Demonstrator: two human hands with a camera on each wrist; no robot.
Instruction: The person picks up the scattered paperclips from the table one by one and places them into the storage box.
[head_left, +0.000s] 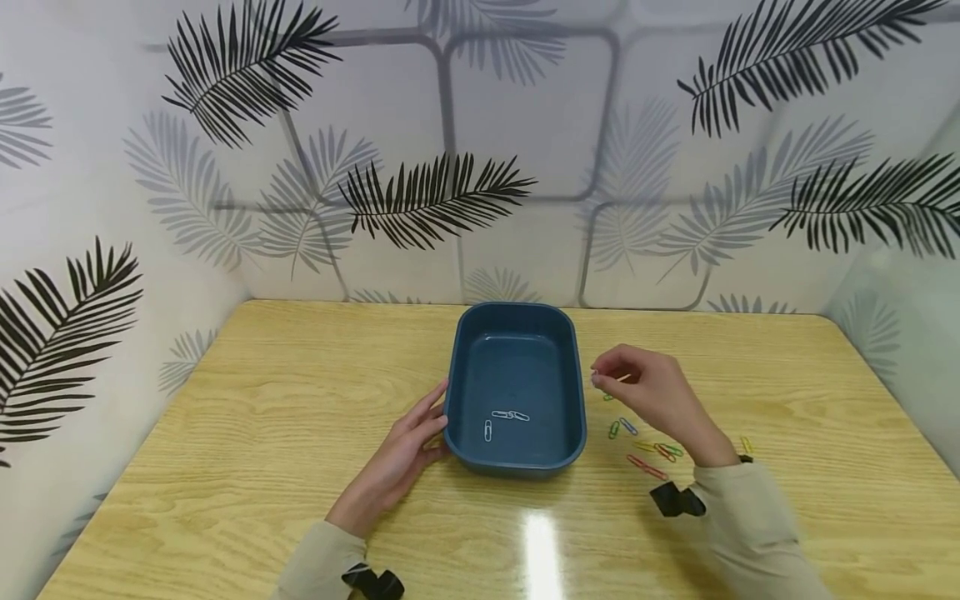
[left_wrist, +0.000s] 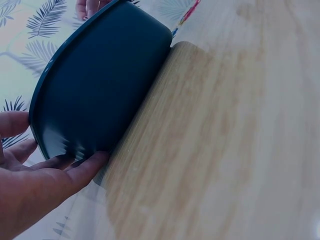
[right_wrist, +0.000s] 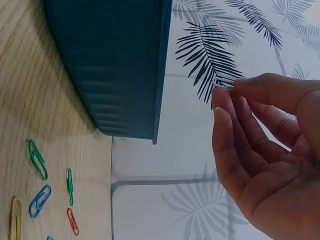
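A dark blue rectangular bin (head_left: 517,454) stands on the table with several white paper clips (head_left: 488,430) lying on its floor. My left hand (head_left: 401,454) rests against the bin's left side, the fingers fairly straight along the wall and rim; the left wrist view has the fingertips (left_wrist: 100,159) on the outer wall. Just right of the bin, my right hand (head_left: 660,396) is raised above the table. Between thumb and fingertips it pinches a white paper clip (right_wrist: 222,82), level with the rim side of the bin in the right wrist view.
Loose coloured paper clips lie on the table right of the bin, under and beside my right hand: green (right_wrist: 37,160), blue (right_wrist: 40,201), red (head_left: 647,467) and yellow (head_left: 746,444). A leaf-patterned wall covering (head_left: 525,250) rises behind the table's back edge.
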